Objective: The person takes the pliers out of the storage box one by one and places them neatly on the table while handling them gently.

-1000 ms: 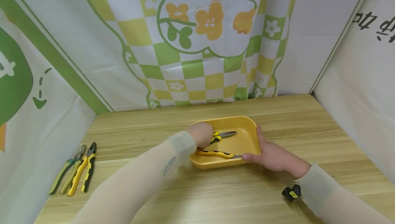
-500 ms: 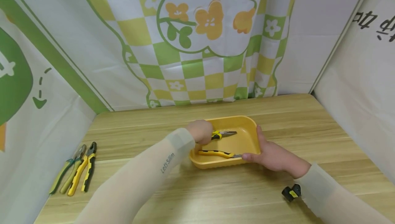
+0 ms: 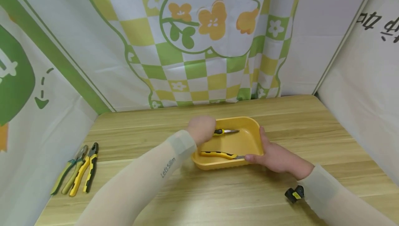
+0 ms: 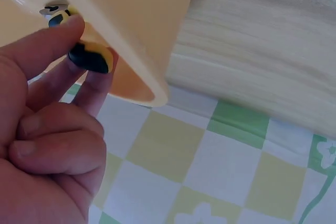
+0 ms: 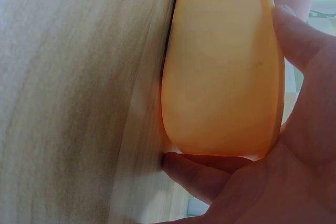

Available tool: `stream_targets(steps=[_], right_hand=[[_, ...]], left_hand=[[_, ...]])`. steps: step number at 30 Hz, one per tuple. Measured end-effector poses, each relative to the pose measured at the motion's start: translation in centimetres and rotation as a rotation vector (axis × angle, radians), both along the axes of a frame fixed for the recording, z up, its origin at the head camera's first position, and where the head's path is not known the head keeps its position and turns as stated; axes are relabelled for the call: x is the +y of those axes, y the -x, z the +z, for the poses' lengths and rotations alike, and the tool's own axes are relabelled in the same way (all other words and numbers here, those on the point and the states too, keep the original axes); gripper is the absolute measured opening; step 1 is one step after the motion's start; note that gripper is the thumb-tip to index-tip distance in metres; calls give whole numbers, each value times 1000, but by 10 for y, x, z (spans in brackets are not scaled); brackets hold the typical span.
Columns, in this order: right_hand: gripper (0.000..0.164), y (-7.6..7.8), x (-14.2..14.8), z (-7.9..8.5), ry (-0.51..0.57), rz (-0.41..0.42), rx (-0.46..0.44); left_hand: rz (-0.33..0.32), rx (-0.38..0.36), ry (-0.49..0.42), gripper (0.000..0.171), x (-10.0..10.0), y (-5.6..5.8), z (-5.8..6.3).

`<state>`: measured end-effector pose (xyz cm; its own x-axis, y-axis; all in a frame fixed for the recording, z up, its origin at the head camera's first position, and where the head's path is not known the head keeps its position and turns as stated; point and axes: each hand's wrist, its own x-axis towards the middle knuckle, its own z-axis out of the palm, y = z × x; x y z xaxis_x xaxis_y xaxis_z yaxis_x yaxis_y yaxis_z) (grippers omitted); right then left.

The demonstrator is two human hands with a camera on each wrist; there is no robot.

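My left hand (image 3: 202, 129) is over the left end of a yellow plastic bin (image 3: 247, 146). It pinches the handles of needle-nose pliers (image 3: 225, 131) between thumb and fingertips; their thin grey tip points right inside the bin. The left wrist view shows the black-and-yellow handles (image 4: 92, 57) just inside the bin wall, with the other fingers curled into the palm. At the right end, my right hand (image 3: 277, 155) grips the bin, thumb over the near rim and fingers along the end wall. Another yellow-handled pair of pliers (image 3: 219, 154) lies along the bin's near side, its tip partly behind my thumb.
On the table's left lie green-handled pliers (image 3: 71, 172) and, beside them, yellow-and-black pliers (image 3: 84, 170). A small black device (image 3: 294, 194) is at my right wrist. Patterned cloth (image 3: 199, 70) hangs behind the wooden table (image 3: 243, 198), with white cloth at both sides.
My left hand has risen slightly and moved toward the far side. The needle-nose pliers in it have turned, so their handles look closer together. My right hand and the bin stay put.
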<state>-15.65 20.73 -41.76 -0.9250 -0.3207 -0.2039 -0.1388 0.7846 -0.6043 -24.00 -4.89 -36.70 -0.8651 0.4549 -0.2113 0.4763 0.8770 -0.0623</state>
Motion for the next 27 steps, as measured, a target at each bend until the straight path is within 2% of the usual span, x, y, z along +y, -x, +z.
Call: stream_targets(steps=[5,10,13,17,23,27], right_hand=[[122,-1,0,0,1,3,4],[121,-1,-1,2,-2,1,12],[121,-1,-1,2,-3,-2,15],[122,-1,-1,1,-7,-5,24],[122,-1,-2,1,-10,-4,28],[123,-1,-2,1,-9,-8,22]], left_hand=[[-31,54,66,16,0,3,-2],[-66,107,85,19,-1,6,-2],[-47,111,49,20,-4,10,2],[-2,114,-58,20,-9,15,7],[82,64,-208,22,-20,18,12],[77,54,-238,28,-27,19,14]])
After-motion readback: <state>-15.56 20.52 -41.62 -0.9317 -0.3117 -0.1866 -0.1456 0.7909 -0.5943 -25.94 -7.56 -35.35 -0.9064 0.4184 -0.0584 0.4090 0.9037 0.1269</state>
